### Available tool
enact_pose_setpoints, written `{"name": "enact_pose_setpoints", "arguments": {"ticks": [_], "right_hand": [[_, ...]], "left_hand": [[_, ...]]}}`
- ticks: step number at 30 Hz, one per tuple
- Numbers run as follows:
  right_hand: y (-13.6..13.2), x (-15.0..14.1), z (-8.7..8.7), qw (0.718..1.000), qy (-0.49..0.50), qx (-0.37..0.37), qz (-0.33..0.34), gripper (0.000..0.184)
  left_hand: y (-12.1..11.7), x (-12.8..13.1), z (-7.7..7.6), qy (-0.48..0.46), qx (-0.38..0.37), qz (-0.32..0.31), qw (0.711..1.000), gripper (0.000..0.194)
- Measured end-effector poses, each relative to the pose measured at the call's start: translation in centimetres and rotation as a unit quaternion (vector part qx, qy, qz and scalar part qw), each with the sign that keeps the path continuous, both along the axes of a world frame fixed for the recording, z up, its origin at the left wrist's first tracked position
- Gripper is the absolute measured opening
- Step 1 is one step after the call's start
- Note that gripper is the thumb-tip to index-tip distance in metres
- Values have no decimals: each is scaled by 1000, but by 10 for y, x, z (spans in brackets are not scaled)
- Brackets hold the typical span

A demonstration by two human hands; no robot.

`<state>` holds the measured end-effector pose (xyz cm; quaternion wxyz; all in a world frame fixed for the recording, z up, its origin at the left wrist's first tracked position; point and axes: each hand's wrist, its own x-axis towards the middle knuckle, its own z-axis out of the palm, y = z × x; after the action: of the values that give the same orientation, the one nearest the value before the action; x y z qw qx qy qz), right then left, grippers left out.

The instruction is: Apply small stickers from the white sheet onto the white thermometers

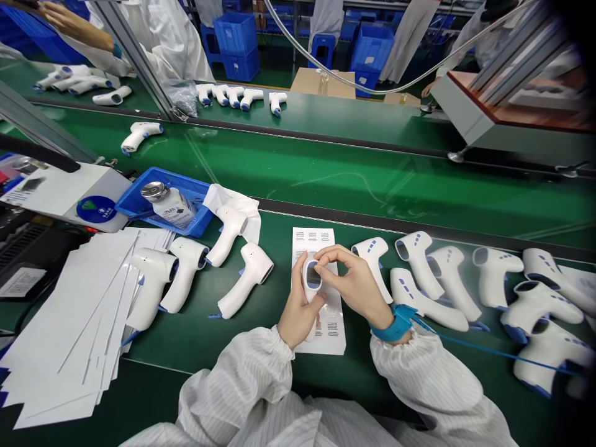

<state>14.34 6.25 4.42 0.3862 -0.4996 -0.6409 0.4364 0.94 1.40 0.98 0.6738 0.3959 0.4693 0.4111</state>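
My left hand point(298, 307) is wrapped round a white handheld thermometer point(311, 277), screen side up, above a printed leaflet point(313, 239) on the green bench. My right hand point(350, 279) pinches at the thermometer's blue screen with thumb and forefinger; what it pinches is too small to name. A blue wrist strap point(395, 323) with a cord circles my right wrist. Several white thermometers point(242, 279) lie to the left and several more point(437, 279) to the right.
A fan of white sheets point(74, 323) lies at the left. A blue tray point(135, 198) holds a capped bottle point(170, 203) beside a white cloth point(235, 202). Beyond is a green conveyor point(354, 174) with more thermometers point(139, 133). Other workers in white coats point(162, 37) stand across.
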Motion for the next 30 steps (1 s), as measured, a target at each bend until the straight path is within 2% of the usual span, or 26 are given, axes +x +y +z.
{"name": "enact_pose_setpoints", "arguments": {"ticks": [17, 25, 30], "right_hand": [[6, 0, 1, 1000, 5, 0, 0, 9], [7, 0, -1, 1000, 4, 7, 4, 11], [6, 0, -1, 1000, 4, 7, 2, 11]], "left_hand": [[1, 1, 0, -1, 0, 3, 1000, 76], [2, 2, 4, -11, -13, 3, 1000, 80], [1, -1, 0, -6, -4, 15, 1000, 78]]}}
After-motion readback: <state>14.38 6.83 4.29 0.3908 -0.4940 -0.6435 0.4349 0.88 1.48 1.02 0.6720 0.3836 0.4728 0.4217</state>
